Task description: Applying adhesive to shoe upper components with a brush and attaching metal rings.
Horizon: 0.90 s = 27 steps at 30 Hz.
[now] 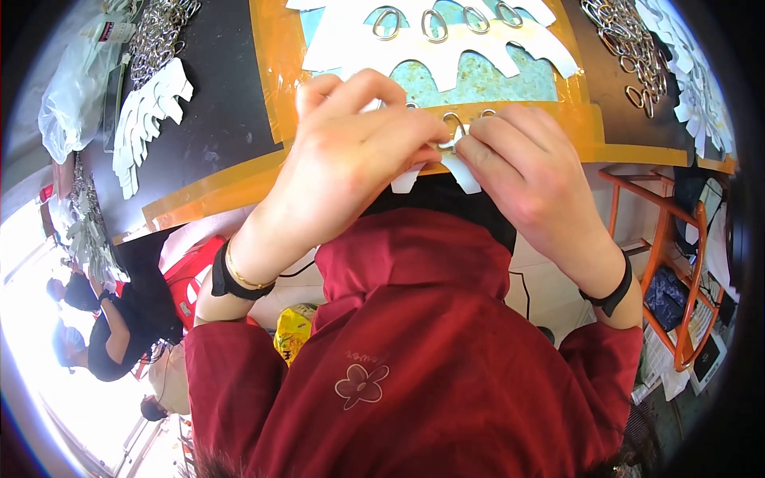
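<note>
At the near edge of the table, both my hands are closed in a pinch around a white tabbed strip [461, 174]. My left hand [347, 147] has thumb and fingertips together at a tab, close to a metal oval ring [453, 124]. My right hand [527, 163] grips the same strip just beside that ring. The fingers hide much of the strip. Beyond the hands, white tabbed pieces [414, 49] lie on a teal mottled board [526, 84], with several metal oval rings [434, 26] on them.
Orange tape [275, 72] frames the board on the dark table [227, 103]. Ring heaps lie at far left [163, 32] and far right [625, 48], near white strips [151, 111]. A clear plastic bag [76, 107] is at left. An orange metal frame [665, 263] stands right; other people [119, 334] sit left.
</note>
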Available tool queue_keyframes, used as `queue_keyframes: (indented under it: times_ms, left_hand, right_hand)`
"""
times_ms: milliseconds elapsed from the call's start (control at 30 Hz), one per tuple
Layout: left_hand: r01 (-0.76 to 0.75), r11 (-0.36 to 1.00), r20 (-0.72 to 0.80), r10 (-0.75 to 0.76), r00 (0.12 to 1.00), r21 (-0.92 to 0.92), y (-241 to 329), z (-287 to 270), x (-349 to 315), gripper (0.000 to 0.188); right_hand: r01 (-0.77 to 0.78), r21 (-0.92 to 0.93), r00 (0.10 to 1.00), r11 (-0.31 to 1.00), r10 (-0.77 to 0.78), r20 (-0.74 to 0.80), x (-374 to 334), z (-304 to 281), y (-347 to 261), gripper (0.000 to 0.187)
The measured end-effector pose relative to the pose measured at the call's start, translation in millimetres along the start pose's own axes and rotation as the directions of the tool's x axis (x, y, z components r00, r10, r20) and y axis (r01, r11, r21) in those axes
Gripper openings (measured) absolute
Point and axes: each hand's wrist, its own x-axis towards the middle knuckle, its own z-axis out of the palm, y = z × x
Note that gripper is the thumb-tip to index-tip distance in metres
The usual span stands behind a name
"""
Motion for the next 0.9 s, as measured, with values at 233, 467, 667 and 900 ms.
queue_keyframes:
  times_ms: [233, 467, 667, 900]
  left_hand:
    - [-0.092, 0.993, 0.067, 0.087, 0.994, 0.069, -7.4, -6.3, 12.0, 0.03]
    - [-0.29, 0.955, 0.198, 0.271, 0.942, 0.071, -9.9, -11.3, 25.7, 0.024]
    - [-0.412, 0.899, 0.288, 0.36, 0.888, 0.148, -11.8, -10.7, 30.6, 0.021]
    - [-0.423, 0.887, 0.145, 0.401, 0.905, 0.185, -14.3, -6.6, 23.8, 0.02]
  right_hand:
    - [0.032, -0.014, 0.999, 0.999, -0.032, -0.031, -1.9, 0.8, 1.6, 0.025]
    - [0.024, -0.005, 1.0, 1.0, -0.024, -0.02, -3.5, 0.7, 2.2, 0.027]
    - [0.032, 0.011, 0.998, 0.999, -0.031, -0.052, -4.5, -0.8, 5.5, 0.025]
    - [-0.059, 0.132, 0.995, 0.99, 0.068, -0.07, -2.2, -3.4, 4.7, 0.02]
